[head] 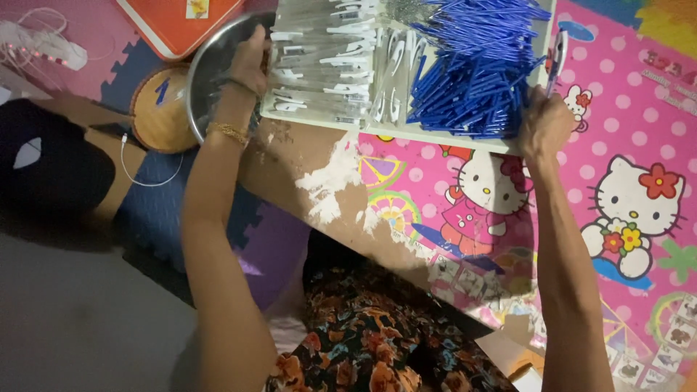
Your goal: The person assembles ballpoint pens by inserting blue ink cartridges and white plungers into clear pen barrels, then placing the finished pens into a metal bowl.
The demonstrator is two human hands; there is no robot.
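Note:
A white tray (pixel 435 138) lies on the low pink cartoon-print table (pixel 624 109). It holds a heap of blue pen refills (pixel 472 72) on the right and rows of clear pen parts with white clips (pixel 327 65) on the left. My left hand (pixel 250 62) rests at the tray's left edge, against the clear parts; a gold bracelet circles that wrist. My right hand (pixel 544 123) is closed at the tray's right corner around a pen (pixel 557 58) that sticks up from the fist.
A steel bowl (pixel 210 72) sits left of the tray, beside a round woven mat (pixel 156 109) and an orange-rimmed tray (pixel 178 25). A white cable (pixel 145 178) runs over the blue foam floor mat. Worn bare patches mark the table's near edge (pixel 327 181).

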